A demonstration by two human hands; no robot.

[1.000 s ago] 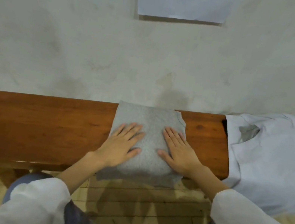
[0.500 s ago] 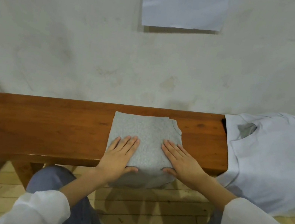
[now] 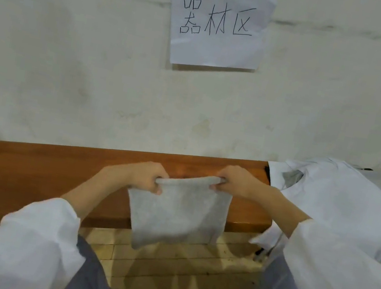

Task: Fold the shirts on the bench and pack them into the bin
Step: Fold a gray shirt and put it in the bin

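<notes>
Gripping: left grip (image 3: 145, 177) and right grip (image 3: 237, 182) pinch top corners of grey shirt (image 3: 177, 216).
Grey shirt: hangs unsupported; folds may slip open.

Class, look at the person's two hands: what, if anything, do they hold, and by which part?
Both the left hand and the right hand grip the folded grey shirt by its top edge, one at each upper corner.

Paper sheet (image 3: 219, 26) taped to the wall reads "器材区"

Bare bench (image 3: 33, 175) left; white shirt (image 3: 340, 211) right
</notes>
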